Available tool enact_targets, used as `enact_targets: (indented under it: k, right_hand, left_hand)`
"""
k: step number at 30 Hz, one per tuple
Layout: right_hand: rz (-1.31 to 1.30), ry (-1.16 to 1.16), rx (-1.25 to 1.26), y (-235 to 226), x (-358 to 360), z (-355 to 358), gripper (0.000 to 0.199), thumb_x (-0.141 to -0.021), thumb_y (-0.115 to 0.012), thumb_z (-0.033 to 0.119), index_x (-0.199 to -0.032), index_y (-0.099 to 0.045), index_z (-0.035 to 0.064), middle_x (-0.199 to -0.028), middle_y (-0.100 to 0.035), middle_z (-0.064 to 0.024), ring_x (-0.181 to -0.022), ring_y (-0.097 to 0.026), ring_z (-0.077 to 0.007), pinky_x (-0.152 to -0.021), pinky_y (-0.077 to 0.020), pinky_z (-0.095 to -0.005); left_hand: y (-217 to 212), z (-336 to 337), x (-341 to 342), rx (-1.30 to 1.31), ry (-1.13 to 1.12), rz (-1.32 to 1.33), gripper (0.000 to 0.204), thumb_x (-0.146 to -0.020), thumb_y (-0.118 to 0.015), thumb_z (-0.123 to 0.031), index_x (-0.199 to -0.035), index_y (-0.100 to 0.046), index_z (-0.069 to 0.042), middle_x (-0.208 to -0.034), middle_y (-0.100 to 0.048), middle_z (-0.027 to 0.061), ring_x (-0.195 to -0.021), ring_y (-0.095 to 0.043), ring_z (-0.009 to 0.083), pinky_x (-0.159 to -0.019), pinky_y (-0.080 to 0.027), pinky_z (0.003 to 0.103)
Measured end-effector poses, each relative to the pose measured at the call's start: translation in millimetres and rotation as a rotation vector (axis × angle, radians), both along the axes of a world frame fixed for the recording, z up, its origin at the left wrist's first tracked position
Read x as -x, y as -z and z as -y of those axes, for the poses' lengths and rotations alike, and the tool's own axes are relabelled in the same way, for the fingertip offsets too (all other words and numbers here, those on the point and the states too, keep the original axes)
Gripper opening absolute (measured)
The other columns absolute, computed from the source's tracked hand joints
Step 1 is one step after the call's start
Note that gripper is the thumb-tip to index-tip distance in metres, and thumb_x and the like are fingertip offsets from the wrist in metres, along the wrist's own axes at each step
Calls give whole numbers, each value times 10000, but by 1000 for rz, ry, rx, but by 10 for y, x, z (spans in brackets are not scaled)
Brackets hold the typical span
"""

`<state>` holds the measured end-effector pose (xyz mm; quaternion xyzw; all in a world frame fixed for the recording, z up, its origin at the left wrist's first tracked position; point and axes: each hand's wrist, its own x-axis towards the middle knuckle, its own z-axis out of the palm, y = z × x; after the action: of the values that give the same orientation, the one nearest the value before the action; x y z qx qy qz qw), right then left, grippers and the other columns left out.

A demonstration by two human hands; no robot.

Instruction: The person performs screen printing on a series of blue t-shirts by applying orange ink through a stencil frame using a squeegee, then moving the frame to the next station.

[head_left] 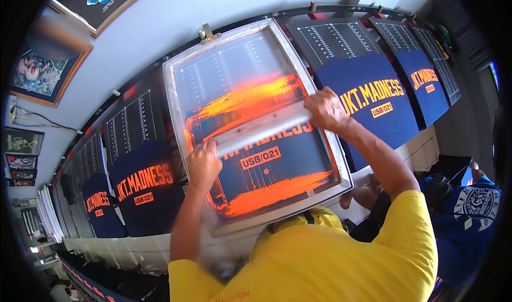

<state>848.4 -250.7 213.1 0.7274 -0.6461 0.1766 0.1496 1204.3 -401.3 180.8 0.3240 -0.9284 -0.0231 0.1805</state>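
Both my hands grip a long pale squeegee, slightly blurred, which lies slanted across a screen printing frame. My left hand is closed round its left end, lower in the view. Its right end is in my right hand, higher up and also closed. Bright orange ink is smeared thickly on the mesh beyond the squeegee. Another ragged band of orange lies along the frame's near end. Orange lettering shows through the mesh, partly covered by the squeegee. A metal hinge clamp sits at the frame's far edge.
Dark printing boards with white ruled marks stand in a row on both sides. Navy shirts with orange prints lie on several. Framed pictures hang on the left wall. A person in blue is at lower right.
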Motion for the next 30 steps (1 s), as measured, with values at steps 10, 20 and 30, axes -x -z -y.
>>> enact_targets:
  k: [10,20,30]
  right_hand:
    - [-12,182,-303,-376,107,499,145,-705,-681,136,-845,-706,112,-816,-703,-83,-845,-677,-285,-862,-447,-393]
    - [50,17,-112,-187,-795,-892,251,-589,-719,-3,-834,-687,41,-852,-704,-94,-806,-670,-262,-736,-446,-402]
    - [53,29,-98,43,-1265,-1620,224,-633,-629,17,-855,-613,35,-946,-677,-103,-861,-650,-246,-741,-454,-378]
  left_hand:
    - [-363,513,176,-74,7,38,243,-714,-638,-42,-951,-688,-30,-885,-685,189,-830,-664,402,-745,-534,499]
    - [-325,-789,-769,-97,-19,-19,337,-667,-619,22,-988,-678,-62,-960,-700,119,-843,-683,338,-725,-552,441]
    - [215,-1550,-1137,58,28,-109,225,-723,-612,14,-926,-690,-42,-1017,-714,85,-942,-708,234,-725,-562,339]
